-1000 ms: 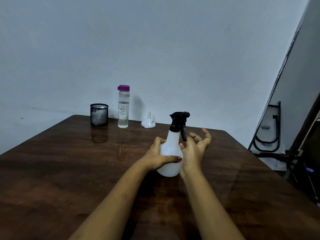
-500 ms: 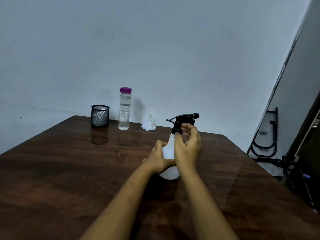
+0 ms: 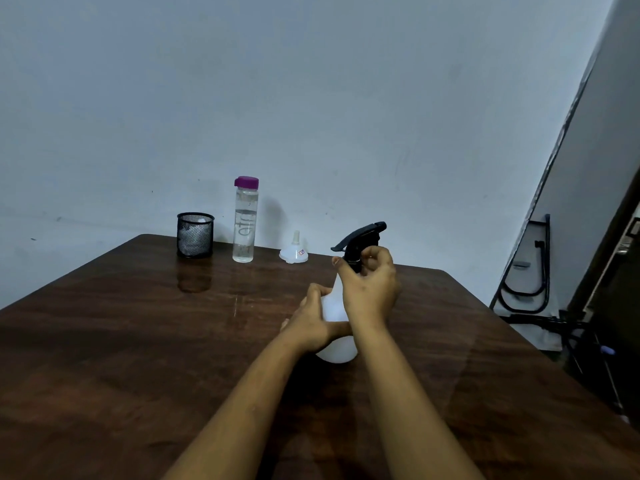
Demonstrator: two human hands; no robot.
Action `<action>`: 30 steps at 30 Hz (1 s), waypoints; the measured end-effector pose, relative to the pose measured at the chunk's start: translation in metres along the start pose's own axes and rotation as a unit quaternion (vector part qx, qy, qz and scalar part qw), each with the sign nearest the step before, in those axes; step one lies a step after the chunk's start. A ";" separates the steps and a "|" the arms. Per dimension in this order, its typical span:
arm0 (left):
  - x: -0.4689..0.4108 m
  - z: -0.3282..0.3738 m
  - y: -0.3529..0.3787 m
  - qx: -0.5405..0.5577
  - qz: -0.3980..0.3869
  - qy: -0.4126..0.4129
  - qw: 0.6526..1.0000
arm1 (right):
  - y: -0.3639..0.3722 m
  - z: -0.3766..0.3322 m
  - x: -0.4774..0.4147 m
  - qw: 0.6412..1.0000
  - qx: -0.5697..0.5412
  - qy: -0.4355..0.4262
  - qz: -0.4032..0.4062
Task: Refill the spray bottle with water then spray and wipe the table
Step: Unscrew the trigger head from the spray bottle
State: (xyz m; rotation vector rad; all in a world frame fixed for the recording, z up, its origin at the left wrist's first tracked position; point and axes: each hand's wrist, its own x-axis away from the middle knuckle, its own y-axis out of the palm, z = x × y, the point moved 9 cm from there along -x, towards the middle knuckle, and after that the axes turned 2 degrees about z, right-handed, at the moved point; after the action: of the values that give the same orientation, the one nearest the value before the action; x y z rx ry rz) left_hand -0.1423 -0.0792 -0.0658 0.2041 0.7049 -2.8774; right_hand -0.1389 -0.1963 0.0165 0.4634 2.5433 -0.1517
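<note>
left hand (image 3: 311, 329) gripping, right hand (image 3: 372, 289) gripping higher

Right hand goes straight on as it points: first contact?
First the black trigger head of the white plastic spray bottle, which the right hand has in its grip; beyond, probably the grey wall, depth unclear.

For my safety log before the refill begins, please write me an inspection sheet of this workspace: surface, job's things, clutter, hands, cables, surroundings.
Surface: dark glossy wooden table.
Job's things: white spray bottle upright on the table, black trigger head on it; clear water bottle, purple cap on, near the far edge; white funnel beside it, spout up.
Clutter: black mesh cup at the far left, something pale inside.
Hands: left hand holds the spray bottle's body; right hand grips the trigger head's collar.
Cables: dark cords on the floor at the right.
Surroundings: plain pale wall; black metal frame leaning at the right.
</note>
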 end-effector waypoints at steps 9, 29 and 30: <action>-0.009 -0.012 0.002 0.009 0.002 -0.012 1.000 | 0.000 0.013 -0.003 0.992 -0.092 0.015 -0.084; -0.009 -0.011 0.003 -0.005 -0.004 -0.009 1.000 | 0.006 0.021 0.004 0.990 -0.125 0.036 -0.054; -0.009 -0.011 0.004 -0.002 -0.005 -0.011 1.000 | 0.009 0.023 0.005 0.983 -0.160 0.041 -0.078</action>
State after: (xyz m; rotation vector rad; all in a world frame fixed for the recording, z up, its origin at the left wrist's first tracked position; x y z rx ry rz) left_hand -0.1315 -0.0757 -0.0758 0.1701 0.7092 -2.8829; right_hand -0.1283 -0.1912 -0.0061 0.1462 2.6178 0.2219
